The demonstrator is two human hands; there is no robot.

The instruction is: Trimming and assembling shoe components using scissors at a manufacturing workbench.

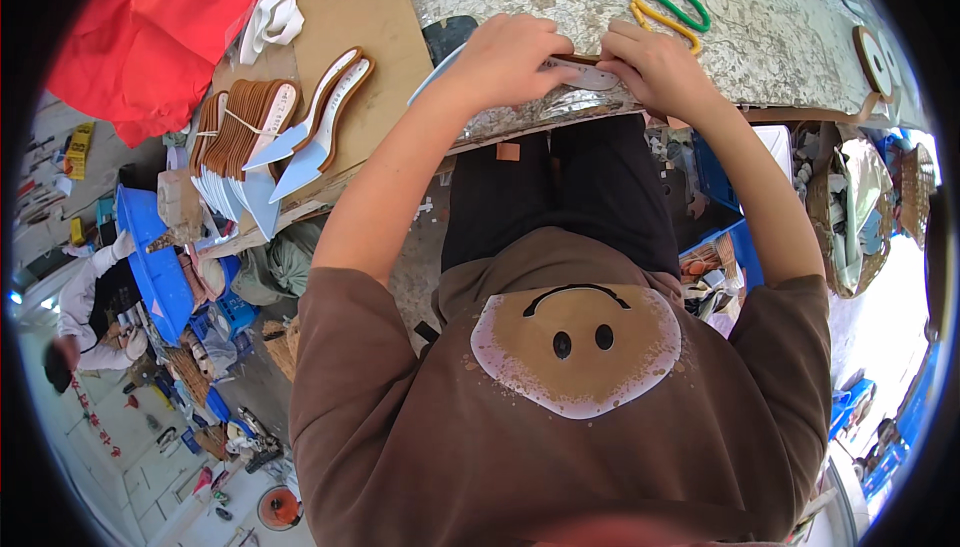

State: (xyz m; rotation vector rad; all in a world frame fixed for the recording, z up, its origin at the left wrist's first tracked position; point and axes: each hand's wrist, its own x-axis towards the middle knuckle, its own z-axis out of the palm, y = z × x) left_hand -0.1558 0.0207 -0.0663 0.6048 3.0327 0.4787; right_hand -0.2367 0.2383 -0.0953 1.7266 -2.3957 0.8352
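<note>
Near the front edge of the worktable (780,57), both my hands are closed on one shoe insole (590,77) with a pale face and a brown edge. My left hand (510,59) pinches its left part, and a light blue tip shows beside that wrist. My right hand (655,65) grips the other end, fingers curled over the rim. Part of the insole is hidden under the fingers. To the left lie two similar loose insoles (340,107) with light blue ends. Beside them is a banded bundle of insoles (245,132).
Scissors (665,9) with green and yellow handles lie beyond my right hand. Red cloth (150,32) and a white strip (277,2) are at the far left, next to brown cardboard (360,17). A blue crate (150,257) stands below left; another person (95,307) is farther off.
</note>
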